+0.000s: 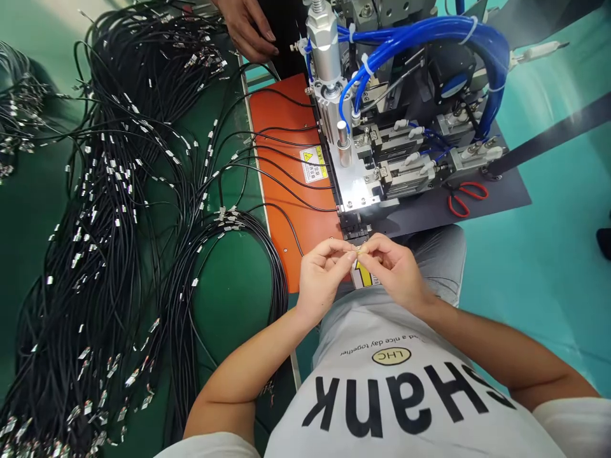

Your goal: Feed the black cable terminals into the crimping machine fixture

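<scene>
Just in front of my waist, my left hand and my right hand meet fingertip to fingertip. A black cable runs across the orange plate to behind my left hand. Thin wires at its end are pinched between both thumbs and forefingers; their exact tips are too small to make out. Right beyond my fingertips stands the metal machine with its cylinder and blue air hoses. Several other black cables lead over the orange plate into the machine's near side.
Large bundles of black cables with white-tagged ends cover the green table on the left. Red-handled scissors lie on the dark base at the right. Another person's hand is at the top, beside the machine.
</scene>
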A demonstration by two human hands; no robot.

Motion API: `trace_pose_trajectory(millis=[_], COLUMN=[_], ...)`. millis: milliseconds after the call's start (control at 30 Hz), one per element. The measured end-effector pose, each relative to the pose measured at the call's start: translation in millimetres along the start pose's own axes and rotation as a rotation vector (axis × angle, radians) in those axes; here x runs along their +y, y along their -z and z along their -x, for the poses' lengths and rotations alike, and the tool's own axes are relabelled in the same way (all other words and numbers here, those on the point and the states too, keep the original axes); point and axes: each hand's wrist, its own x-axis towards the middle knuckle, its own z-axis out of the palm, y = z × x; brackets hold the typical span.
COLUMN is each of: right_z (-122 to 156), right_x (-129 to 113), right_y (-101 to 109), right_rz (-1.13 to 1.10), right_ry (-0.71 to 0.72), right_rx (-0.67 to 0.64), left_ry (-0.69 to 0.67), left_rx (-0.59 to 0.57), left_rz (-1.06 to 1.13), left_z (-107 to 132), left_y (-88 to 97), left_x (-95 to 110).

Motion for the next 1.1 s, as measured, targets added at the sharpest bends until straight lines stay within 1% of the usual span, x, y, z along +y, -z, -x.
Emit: trace_pose_trajectory(millis=[133,200,300,433,533,600,667,733,800,867,933,1000,1100], right_z=[-2,-2,-2,3,8,9,8,2,-6,-13,-18,-19,-18], right_x=[-9,-15,-18,-16,-12,-8,-4,0,2,2,1,-1,-3], right_y=[16,21,22,17,17,21,26,32,36,37,38,39,44], right_rz=[0.177,0.252,0.317,0.359,0.402,0.427,0.410,0.356,0.281,0.208,0.154,0.138,0.123], right_ry=[-0.005,0.023,0.070,0.142,0.187,0.180,0.139,0.077,0.002,-0.072,-0.125,-0.145,-0.161], right_rx=[-0.051,-0.047,-0.018,0.058,0.043,0.017,0.015,0.043,0.064,0.049,0.021,0.010,-0.007], left_ry=[0.076,0.095,0.068,0.018,-0.019,-0.052,-0.111,-0.201,-0.260,-0.223,-0.126,-0.052,0.001], left_rx=[0.002,-0.013,-0.019,-0.032,-0.077,-0.130,-0.155,-0.144,-0.130,-0.133,-0.139,-0.139,-0.126], left_rz=[-0.043,-0.084,-0.163,-0.224,-0.299,-0.400,-0.527,-0.637,-0.677,-0.637,-0.539,-0.449,-0.373], left_z=[1,0,0,-1,-1,-1,-3,-6,-13,-21,-28,-34,-37], left_y=[-0.2,-0.3,-1.7,-4.6,-3.4,-0.2,3.9,7.2,8.0,5.4,0.3,-5.6,-11.2], left_x=[4,6,8,9,6,3,-1,-4,-4,-3,0,3,6])
